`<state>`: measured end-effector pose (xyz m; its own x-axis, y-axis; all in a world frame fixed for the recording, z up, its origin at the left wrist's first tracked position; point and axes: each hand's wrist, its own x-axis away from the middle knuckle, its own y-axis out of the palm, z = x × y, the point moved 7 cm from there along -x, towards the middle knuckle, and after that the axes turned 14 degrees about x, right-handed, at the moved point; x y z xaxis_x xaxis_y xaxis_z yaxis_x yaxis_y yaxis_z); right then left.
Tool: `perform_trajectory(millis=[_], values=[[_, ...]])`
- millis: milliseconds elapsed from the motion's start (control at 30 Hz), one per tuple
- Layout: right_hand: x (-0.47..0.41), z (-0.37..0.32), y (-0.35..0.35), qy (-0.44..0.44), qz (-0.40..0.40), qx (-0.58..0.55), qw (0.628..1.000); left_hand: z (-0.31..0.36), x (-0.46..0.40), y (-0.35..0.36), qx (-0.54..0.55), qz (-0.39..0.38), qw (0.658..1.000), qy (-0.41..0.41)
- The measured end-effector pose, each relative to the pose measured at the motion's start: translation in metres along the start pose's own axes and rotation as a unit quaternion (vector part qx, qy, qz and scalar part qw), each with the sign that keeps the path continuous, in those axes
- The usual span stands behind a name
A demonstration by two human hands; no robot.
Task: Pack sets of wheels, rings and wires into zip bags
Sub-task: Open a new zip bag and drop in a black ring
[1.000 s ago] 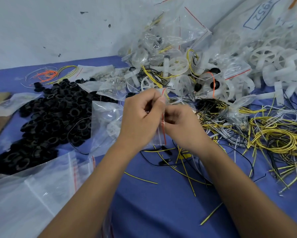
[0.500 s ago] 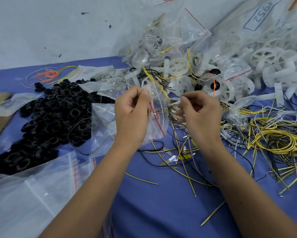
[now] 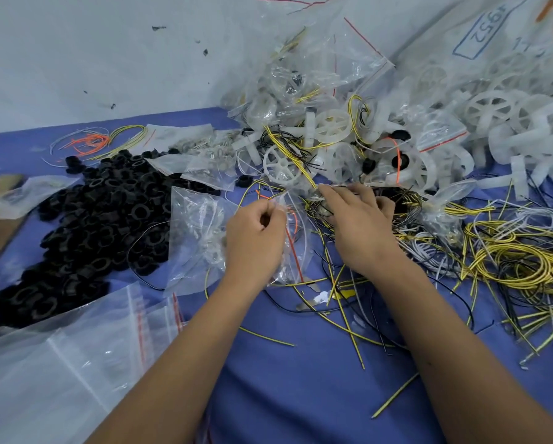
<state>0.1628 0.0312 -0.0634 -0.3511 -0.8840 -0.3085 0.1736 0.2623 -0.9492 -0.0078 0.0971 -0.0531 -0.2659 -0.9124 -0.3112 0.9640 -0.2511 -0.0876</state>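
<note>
Zip bag (image 3: 292, 241), small and clear with a red seal line, hung over the blue table (image 3: 300, 395), pinched at its mouth by the left hand (image 3: 256, 238). The right hand (image 3: 355, 225) lay spread, grasping nothing, its fingers reaching into the wires (image 3: 320, 219) beside the bag. To fill it well, the left hand should have kept the mouth agape and steady while the right singled out one wire instead of a tangle.
</note>
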Motion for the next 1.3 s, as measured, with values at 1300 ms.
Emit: perform_trajectory(millis=[1300], values=[[0.046,0.065,-0.085,0.232,0.407,-0.293,0.834,0.001,0.003,-0.001,0.037,-0.012,0.999,-0.034]])
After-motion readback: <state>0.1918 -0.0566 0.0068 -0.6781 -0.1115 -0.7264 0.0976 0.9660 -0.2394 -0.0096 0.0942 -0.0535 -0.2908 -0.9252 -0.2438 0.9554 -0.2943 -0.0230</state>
